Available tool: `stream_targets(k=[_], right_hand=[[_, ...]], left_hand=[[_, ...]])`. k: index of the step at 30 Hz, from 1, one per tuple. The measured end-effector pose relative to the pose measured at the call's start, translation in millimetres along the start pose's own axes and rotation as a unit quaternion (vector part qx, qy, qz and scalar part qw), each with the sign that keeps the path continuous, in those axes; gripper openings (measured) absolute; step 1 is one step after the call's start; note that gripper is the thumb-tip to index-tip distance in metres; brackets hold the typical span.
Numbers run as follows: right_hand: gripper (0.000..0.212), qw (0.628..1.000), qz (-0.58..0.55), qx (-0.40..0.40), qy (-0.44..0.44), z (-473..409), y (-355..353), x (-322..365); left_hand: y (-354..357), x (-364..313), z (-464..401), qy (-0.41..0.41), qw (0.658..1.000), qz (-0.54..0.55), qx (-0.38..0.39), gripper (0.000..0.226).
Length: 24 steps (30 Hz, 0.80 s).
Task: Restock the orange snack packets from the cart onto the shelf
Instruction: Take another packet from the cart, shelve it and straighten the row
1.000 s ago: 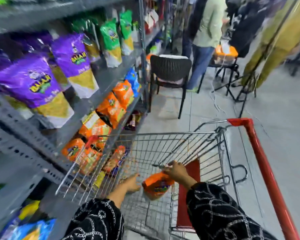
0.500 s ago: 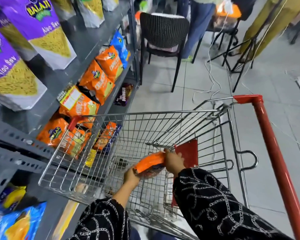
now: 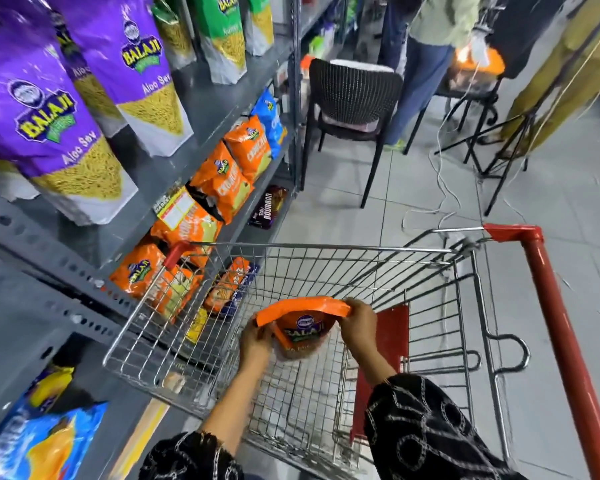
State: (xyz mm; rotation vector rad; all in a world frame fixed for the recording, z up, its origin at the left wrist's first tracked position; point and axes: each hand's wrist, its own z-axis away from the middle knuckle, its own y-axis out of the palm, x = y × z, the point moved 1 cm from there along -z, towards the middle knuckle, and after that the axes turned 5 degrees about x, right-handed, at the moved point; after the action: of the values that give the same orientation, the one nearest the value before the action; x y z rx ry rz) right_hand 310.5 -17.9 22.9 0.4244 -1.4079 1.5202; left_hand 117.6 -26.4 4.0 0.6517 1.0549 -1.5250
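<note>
Both hands hold orange packet inside cart.
Grey metal shelf (image 3: 201,98) at 10 o'clock; silver wire cart (image 3: 326,247) centre; orange foil snack packet (image 3: 303,323) over the basket, left hand (image 3: 255,342) and right hand (image 3: 359,323) clamping its top edge.

Held orange foil snack packet (image 3: 303,332): lower print blurred, unreadable.
Left hand (image 3: 255,344): motion-smeared.
Purple Balaji pouches (image 3: 49,133): cut by left and top edges.
Standing person in pale shirt (image 3: 430,46): cut off above the waist.
Wire shopping cart with red handle (image 3: 551,323): near end cropped.
</note>
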Motion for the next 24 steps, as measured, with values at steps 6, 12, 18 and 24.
stream_targets(k=[6,12,18,24], right_hand=[[0.017,0.980,-0.157,-0.031,-0.121,8,-18,82],[0.020,0.913,-0.321,-0.045,-0.246,34,-36,207],[0.026,0.854,-0.357,-0.089,-0.368,93,-47,329],[0.039,0.783,-0.393,-0.094,-0.473,171,-54,442]], left_hand=[[-33,-80,20,0.133,0.981,0.130,-0.052,0.010],[-96,-168,55,0.302,0.928,0.175,-0.132,0.014],[-181,-248,110,0.427,0.862,0.179,-0.206,0.020],[-275,-313,183,0.524,0.787,0.157,-0.285,0.024]])
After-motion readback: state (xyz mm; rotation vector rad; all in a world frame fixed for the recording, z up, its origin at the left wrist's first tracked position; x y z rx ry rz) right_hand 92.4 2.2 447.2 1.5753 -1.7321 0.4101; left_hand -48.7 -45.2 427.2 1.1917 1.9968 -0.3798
